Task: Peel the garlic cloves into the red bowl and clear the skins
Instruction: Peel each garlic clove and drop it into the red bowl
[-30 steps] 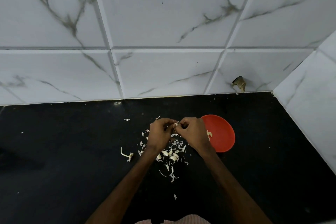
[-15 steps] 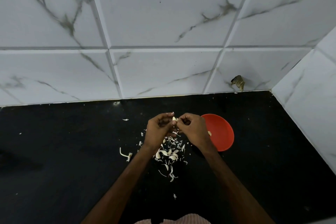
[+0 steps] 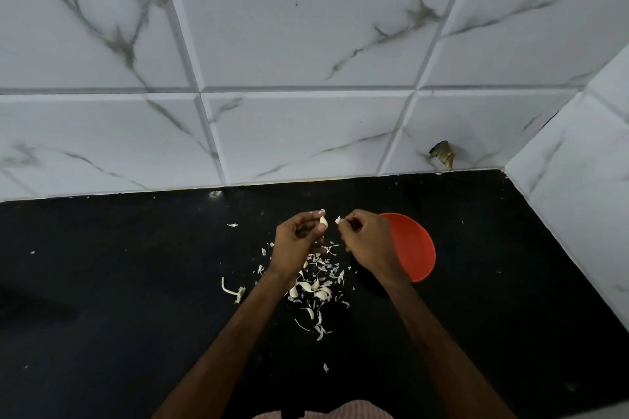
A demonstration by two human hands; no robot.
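My left hand (image 3: 296, 243) pinches a pale garlic cloves piece, one clove (image 3: 323, 222), between thumb and fingertips above the black counter. My right hand (image 3: 366, 243) is a little apart to the right and pinches a small scrap of skin (image 3: 338, 220). The red bowl (image 3: 413, 247) sits on the counter right behind my right hand, which hides its left part. A heap of garlic cloves and skins (image 3: 315, 287) lies under and below my hands.
The black counter (image 3: 102, 282) ends at a white marble-tiled wall (image 3: 306, 133) behind and another tiled wall (image 3: 585, 201) at the right. A loose stem piece (image 3: 233, 291) lies left of the heap, and stray skin flakes (image 3: 325, 367) dot the counter.
My hands were joined on the clove; now they have pulled apart, the left keeping the clove and the right coming away with a scrap of skin.
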